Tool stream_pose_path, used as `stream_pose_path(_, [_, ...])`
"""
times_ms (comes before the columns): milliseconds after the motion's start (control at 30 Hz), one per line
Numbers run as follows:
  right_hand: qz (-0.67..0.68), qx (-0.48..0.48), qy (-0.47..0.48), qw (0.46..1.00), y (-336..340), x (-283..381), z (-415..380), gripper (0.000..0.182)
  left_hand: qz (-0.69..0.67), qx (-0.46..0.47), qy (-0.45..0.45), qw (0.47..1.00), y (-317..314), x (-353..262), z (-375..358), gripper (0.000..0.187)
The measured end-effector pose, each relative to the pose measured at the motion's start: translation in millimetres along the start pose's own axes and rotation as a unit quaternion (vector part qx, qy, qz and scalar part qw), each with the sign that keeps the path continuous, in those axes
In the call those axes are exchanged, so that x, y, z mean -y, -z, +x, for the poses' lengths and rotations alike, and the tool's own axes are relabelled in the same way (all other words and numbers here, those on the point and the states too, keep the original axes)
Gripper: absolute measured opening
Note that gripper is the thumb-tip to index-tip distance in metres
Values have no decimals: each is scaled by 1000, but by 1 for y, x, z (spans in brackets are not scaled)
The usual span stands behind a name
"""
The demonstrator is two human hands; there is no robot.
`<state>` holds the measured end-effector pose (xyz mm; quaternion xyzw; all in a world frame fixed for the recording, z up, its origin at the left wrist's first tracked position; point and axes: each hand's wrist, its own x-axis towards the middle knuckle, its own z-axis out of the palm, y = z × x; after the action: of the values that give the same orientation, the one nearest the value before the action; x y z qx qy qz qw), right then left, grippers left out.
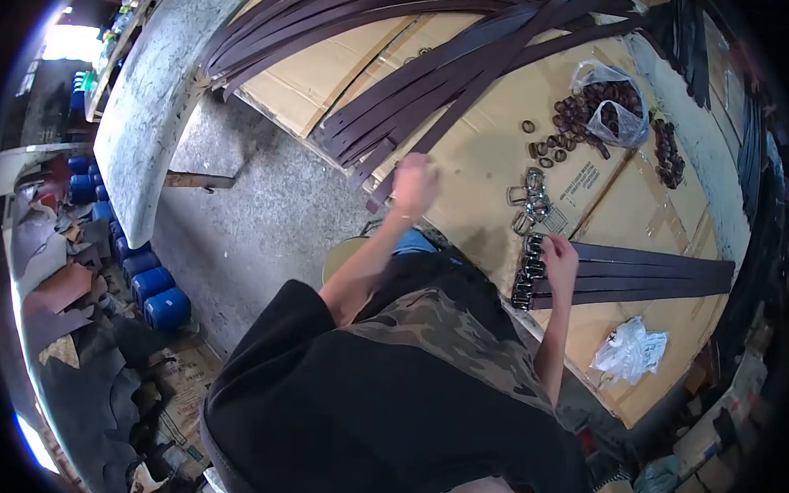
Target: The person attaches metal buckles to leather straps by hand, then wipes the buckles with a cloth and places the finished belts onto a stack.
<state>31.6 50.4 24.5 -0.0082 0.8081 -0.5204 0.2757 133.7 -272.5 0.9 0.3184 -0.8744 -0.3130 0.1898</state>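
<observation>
My left hand (416, 188), blurred by motion, is over the table's near edge by the cut ends of a fanned bundle of dark brown belt straps (399, 103). A strap end (381, 194) shows just beside it; its fingers are smeared. My right hand (561, 251) has its fingers pinched at the metal belt buckles (530, 273), which sit in a column. Finished-looking belts (645, 274) run rightward from these buckles, side by side. Just beyond the right hand lies a small pile of loose metal buckles (533, 199).
Cardboard (665, 225) covers the table. Brown belt loops (550, 148) lie scattered by a clear plastic bag (620, 120) of more loops. A crumpled white plastic bag (627, 350) rests at the near right. Blue containers (166, 308) and leather scraps (67, 287) are on the left.
</observation>
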Motion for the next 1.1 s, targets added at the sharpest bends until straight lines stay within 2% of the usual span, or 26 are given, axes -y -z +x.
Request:
stream_pose_path(33, [20,24,2,1000,-24,9,8,26,32,-2,-27,999,13,41,2,26])
stream_pose_path(100, [-26,67,20,997,-66,19,24,23,84,58,88,991,46,68,-2,30])
stream_pose_path(133, [-66,76,38,994,-82,18,43,21,95,99,60,989,52,80,-3,33])
stream_pose_path(200, [-177,8,109,978,-107,11,82,20,93,146,24,985,48,88,-3,36])
stream_pose_path(267, [-264,-44,80,960,-120,47,112,18,124,168,-39,977,48,90,6,39])
stream_pose_path(333, [-256,-144,123,948,-125,61,141,16,118,207,-34,971,48,93,20,40])
stream_pose_path(367, [-263,-146,113,947,-124,64,149,16,124,241,-31,962,50,95,25,41])
stream_pose_path(433, [-405,-144,-48,902,-117,75,146,16,106,265,-26,958,52,101,35,38])
stream_pose_path(500, [-451,-122,-54,883,-122,74,115,19,89,332,-2,939,50,107,42,33])
stream_pose_path(567, [-475,-117,-32,871,-138,67,88,21,79,352,-32,932,47,110,52,26])
stream_pose_path(633, [-469,-91,-37,878,-152,53,76,25,-3,436,-4,900,38,112,61,22])
stream_pose_path(667, [-448,-128,0,885,-162,49,70,25,-53,431,1,901,25,120,59,23])
stream_pose_path(700, [-424,-164,35,890,-171,42,64,25,-49,437,-2,898,20,119,63,23])
stream_pose_path(733, [-434,-151,70,885,-179,41,59,24,-81,471,50,877,15,118,66,26])
stream_pose_path(767, [-430,-150,56,888,-188,37,50,24,-111,504,105,850,11,119,66,28])
stream_pose_path(833, [-363,-115,87,921,-209,40,31,20,-128,521,94,838,13,119,59,33])
stream_pose_path(900, [-342,-113,101,927,-215,22,21,16,-187,485,156,840,22,104,59,30])
stream_pose_path(933, [-286,-147,90,943,-217,23,17,15,-223,426,111,870,16,113,46,27])
stream_pose_path(1000, [-212,-201,91,952,-211,15,17,14,-200,423,92,879,18,127,25,28])
stream_pose_path(1067, [-210,-193,102,953,-200,15,28,13,-149,390,55,907,23,130,9,27])
stream_pose_path(1100, [-216,-172,108,955,-196,13,24,12,-140,402,58,903,28,130,1,27])
